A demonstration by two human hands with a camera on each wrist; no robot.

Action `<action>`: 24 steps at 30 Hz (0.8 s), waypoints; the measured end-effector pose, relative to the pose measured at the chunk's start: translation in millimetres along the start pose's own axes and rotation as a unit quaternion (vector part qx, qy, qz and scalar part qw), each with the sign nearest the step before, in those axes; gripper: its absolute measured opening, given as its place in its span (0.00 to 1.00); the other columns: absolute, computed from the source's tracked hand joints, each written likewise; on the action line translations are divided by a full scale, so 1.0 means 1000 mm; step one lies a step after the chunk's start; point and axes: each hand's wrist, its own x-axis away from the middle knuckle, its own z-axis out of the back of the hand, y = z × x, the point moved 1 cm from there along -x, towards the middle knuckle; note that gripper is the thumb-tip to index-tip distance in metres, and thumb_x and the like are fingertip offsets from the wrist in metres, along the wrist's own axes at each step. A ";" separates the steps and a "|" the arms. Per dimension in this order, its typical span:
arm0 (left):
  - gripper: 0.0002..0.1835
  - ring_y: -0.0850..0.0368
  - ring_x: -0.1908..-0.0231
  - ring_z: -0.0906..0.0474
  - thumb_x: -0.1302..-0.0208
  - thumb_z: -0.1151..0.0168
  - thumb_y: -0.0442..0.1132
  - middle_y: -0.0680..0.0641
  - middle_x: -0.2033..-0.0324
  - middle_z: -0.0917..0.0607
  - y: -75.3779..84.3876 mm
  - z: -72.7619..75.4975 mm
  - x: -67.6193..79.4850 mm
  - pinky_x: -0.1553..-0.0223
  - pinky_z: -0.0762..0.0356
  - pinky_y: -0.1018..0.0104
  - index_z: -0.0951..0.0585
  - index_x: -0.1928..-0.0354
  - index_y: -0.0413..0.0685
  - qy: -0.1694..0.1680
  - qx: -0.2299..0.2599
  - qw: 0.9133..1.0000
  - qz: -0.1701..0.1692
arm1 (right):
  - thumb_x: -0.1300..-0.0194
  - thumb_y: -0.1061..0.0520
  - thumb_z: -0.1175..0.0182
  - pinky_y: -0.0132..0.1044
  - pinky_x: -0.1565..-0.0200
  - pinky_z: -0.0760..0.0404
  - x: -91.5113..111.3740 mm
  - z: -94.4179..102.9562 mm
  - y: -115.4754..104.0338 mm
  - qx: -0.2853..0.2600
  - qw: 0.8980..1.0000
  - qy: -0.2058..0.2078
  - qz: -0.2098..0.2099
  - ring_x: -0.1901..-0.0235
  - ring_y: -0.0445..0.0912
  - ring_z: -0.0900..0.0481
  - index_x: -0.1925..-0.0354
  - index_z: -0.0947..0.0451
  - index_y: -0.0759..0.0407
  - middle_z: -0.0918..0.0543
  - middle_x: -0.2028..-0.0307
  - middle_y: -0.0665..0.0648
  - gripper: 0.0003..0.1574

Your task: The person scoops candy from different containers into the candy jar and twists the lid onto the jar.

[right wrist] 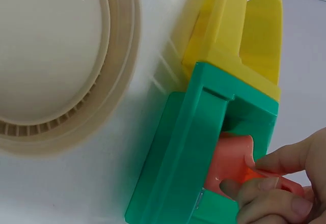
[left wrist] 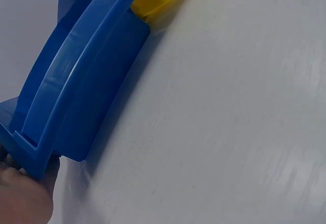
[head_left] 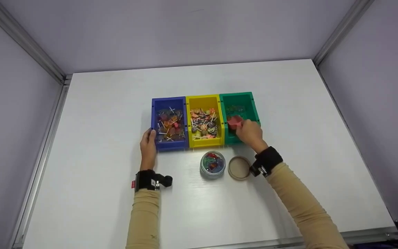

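My left hand [head_left: 148, 147] grips the near left corner of a blue bin [head_left: 171, 148], thumb at the rim and fingers along the outer wall. Inside that bin lie wrapped lollipops [head_left: 171, 126]. My right hand [head_left: 250, 133] pinches the handle of a red scoop [head_left: 234, 122], which is down in the green bin [head_left: 237, 98]. The right wrist view shows the scoop [right wrist: 232, 158] behind the green front wall, thumb and fingers on its handle. A few small translucent green pieces [head_left: 235, 109] lie at the far part of this bin.
Between them, a yellow bin [head_left: 204, 100] holds striped lollipops [head_left: 204, 122]. In front stands an open clear jar [head_left: 212, 173] with colourful contents. Its round beige lid [head_left: 239, 167] lies to the right, close by my right wrist. Pale walls surround the white table [head_left: 109, 103].
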 end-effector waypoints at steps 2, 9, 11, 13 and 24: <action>0.28 0.44 0.26 0.44 0.24 0.57 0.47 0.36 0.29 0.36 0.000 0.000 -0.001 0.23 0.46 0.54 0.40 0.29 0.37 0.002 0.000 1.000 0.000 | 0.34 0.57 0.47 0.44 0.76 0.28 -0.002 -0.002 -0.001 -0.004 1.000 0.008 0.006 0.77 0.50 0.28 0.79 0.25 0.64 0.17 0.73 0.67 0.18; 0.29 0.45 0.26 0.44 0.24 0.58 0.49 0.37 0.29 0.36 0.000 0.001 -0.001 0.23 0.46 0.54 0.40 0.29 0.38 -0.002 -0.015 1.000 0.003 | 0.34 0.57 0.48 0.34 0.78 0.41 -0.008 -0.008 -0.002 -0.021 1.000 0.013 -0.001 0.79 0.47 0.35 0.84 0.35 0.57 0.32 0.82 0.55 0.21; 0.29 0.45 0.26 0.44 0.24 0.58 0.49 0.38 0.28 0.36 0.000 0.001 -0.001 0.23 0.45 0.54 0.40 0.29 0.39 -0.003 -0.016 1.000 0.004 | 0.33 0.57 0.49 0.34 0.77 0.39 -0.009 -0.009 -0.003 -0.024 1.000 0.007 -0.016 0.79 0.47 0.34 0.81 0.32 0.60 0.30 0.80 0.56 0.19; 0.29 0.45 0.26 0.44 0.24 0.58 0.49 0.38 0.28 0.36 0.000 0.001 -0.001 0.23 0.45 0.54 0.40 0.29 0.39 -0.003 -0.015 1.000 0.002 | 0.33 0.56 0.49 0.35 0.77 0.37 -0.009 -0.009 -0.005 -0.024 0.999 0.005 -0.025 0.79 0.47 0.33 0.77 0.28 0.63 0.29 0.79 0.57 0.17; 0.30 0.44 0.26 0.44 0.24 0.57 0.49 0.37 0.28 0.37 -0.001 0.001 -0.002 0.23 0.45 0.53 0.40 0.29 0.38 -0.002 -0.023 1.000 0.005 | 0.32 0.59 0.48 0.53 0.74 0.22 -0.001 -0.019 0.002 0.020 0.996 0.058 0.058 0.76 0.60 0.19 0.77 0.25 0.69 0.18 0.76 0.70 0.18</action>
